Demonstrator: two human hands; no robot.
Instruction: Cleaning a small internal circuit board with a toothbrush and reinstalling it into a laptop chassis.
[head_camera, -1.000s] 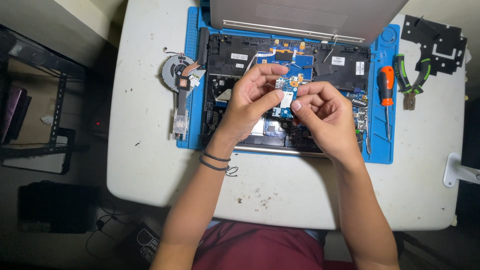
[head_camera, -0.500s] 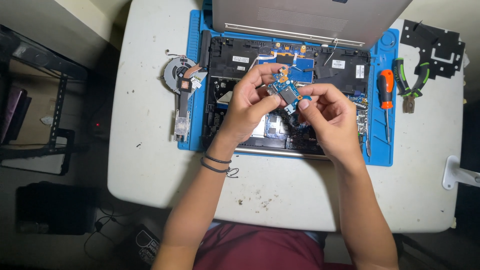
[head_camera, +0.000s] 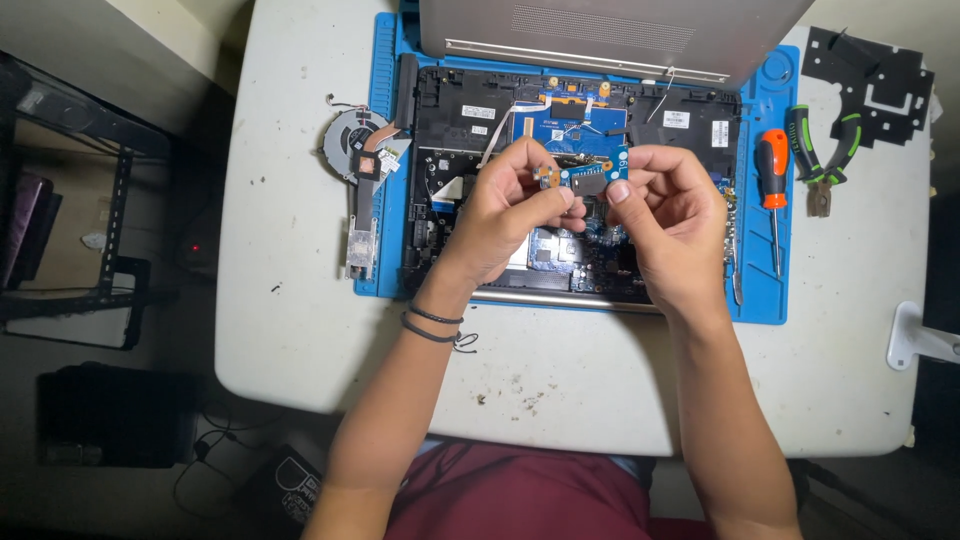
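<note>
Hands (head_camera: 520, 205) (head_camera: 675, 225) both pinching small circuit board (head_camera: 585, 177) above opened laptop (head_camera: 570, 130); screwdriver (head_camera: 772, 180) rightward.

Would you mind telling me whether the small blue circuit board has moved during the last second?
Yes. The small blue circuit board has moved toward the laptop's hinge edge, away from the person.

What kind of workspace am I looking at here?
Likely an electronics repair bench: an opened black laptop chassis lies on a blue repair mat, with an orange-handled screwdriver and a removed cooling fan beside it.
</note>
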